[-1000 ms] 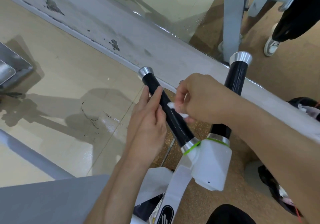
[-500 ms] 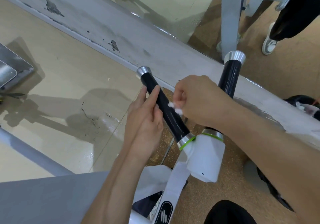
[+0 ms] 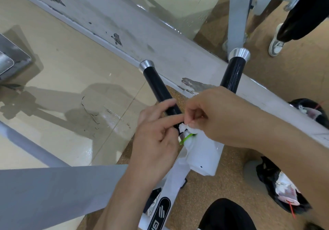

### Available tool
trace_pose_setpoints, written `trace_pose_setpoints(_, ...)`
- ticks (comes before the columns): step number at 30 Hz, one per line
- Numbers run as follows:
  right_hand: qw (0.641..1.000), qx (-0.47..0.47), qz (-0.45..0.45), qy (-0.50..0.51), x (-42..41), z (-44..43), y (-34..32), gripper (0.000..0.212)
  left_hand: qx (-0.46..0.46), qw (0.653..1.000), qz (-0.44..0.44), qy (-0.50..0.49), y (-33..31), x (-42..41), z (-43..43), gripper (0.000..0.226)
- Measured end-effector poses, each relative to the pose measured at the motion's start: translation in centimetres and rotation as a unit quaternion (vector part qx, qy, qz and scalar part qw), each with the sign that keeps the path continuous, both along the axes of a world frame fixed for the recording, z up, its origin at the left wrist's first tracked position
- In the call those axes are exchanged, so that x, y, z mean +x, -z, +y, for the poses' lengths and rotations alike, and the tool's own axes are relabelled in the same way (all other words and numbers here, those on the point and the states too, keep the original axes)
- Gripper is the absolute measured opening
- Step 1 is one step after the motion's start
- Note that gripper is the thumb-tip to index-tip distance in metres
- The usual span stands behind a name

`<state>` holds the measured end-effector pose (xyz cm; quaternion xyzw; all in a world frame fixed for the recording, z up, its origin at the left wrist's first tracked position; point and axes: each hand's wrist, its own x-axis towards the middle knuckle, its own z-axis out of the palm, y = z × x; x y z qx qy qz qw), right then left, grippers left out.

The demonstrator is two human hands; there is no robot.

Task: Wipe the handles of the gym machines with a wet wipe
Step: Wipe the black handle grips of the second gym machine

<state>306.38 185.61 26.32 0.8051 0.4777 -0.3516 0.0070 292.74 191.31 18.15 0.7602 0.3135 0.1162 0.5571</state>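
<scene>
Two black handles with silver end caps rise from a white machine bracket (image 3: 204,156). The left handle (image 3: 158,87) slants up and left; the right handle (image 3: 233,74) stands behind my right wrist. My right hand (image 3: 210,117) pinches a crumpled white wet wipe (image 3: 187,129) against the base of the left handle, by the silver collar with its green ring. My left hand (image 3: 156,133) wraps its fingers around the lower part of the left handle, beside the wipe.
A worn grey painted beam (image 3: 124,33) runs diagonally behind the handles. A grey frame bar (image 3: 53,188) lies at lower left. Black bags (image 3: 281,185) sit on the cork floor at right. Another person's leg and shoe (image 3: 277,42) stand at upper right.
My right hand has slid the wipe down the left handle from its middle to the base collar. My left hand has followed downward along the handle.
</scene>
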Motion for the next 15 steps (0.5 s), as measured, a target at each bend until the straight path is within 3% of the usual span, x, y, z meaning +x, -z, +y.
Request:
trace_pose_setpoints(3,0.996,0.044,0.042,0.060,0.2,-0.9,0.3,0.011,-0.056,0.998,-0.008,0.015,-0.6,0.1,-0.6,0.033)
trace_pose_setpoints(7,0.990,0.089,0.053,0.092,0.0,-1.9,0.3,0.022,0.008,0.998,0.006,0.059,-0.3,0.0,-0.8,0.030)
trace_pose_setpoints(10,0.987,0.114,0.059,0.100,0.0,-2.8,0.4,0.024,0.028,0.999,0.004,0.033,-0.4,0.3,-0.5,0.017)
trace_pose_setpoints(13,0.973,0.153,0.101,0.141,-0.3,-3.5,0.6,0.023,0.119,0.993,-0.021,-0.004,-0.9,0.2,-1.2,0.011)
trace_pose_setpoints(15,0.958,0.194,0.108,0.181,-0.5,-3.7,1.0,0.019,0.035,0.996,-0.029,-0.074,-1.3,-0.7,-2.0,0.007)
